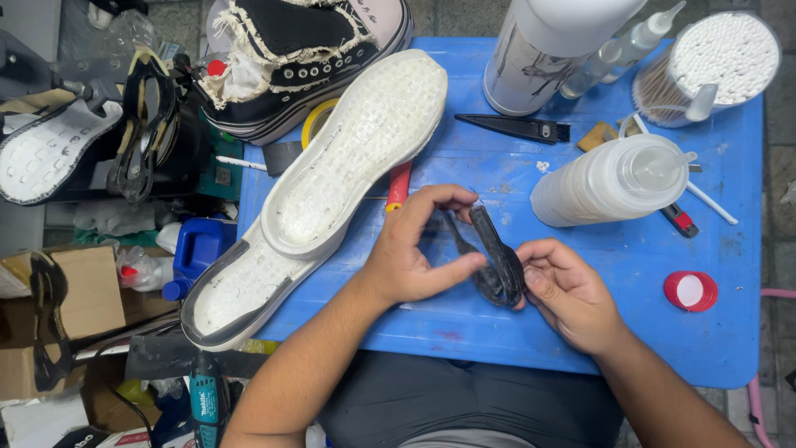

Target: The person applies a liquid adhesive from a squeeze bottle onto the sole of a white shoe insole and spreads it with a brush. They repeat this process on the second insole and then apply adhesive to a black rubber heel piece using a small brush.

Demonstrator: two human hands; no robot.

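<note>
The left hand point(410, 253) pinches a black rubber strip point(497, 257) between thumb and fingers, and the right hand point(568, 290) grips the strip's lower end from the other side. Just beyond the left hand lie two white shoe soles point(348, 158) on the blue table point(721, 332); a squeeze bottle point(609, 178) lies beyond the right hand.

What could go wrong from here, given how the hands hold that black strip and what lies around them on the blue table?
1. The left hand and right hand pinch a thin black rubber strip that looks bent; pulled harder, it might crease or tear.
2. The squeeze bottle lies on its side close to the right hand and could roll or leak if nudged.
3. The two white soles overhang the blue table edge; a left elbow bump might tip them off.
</note>
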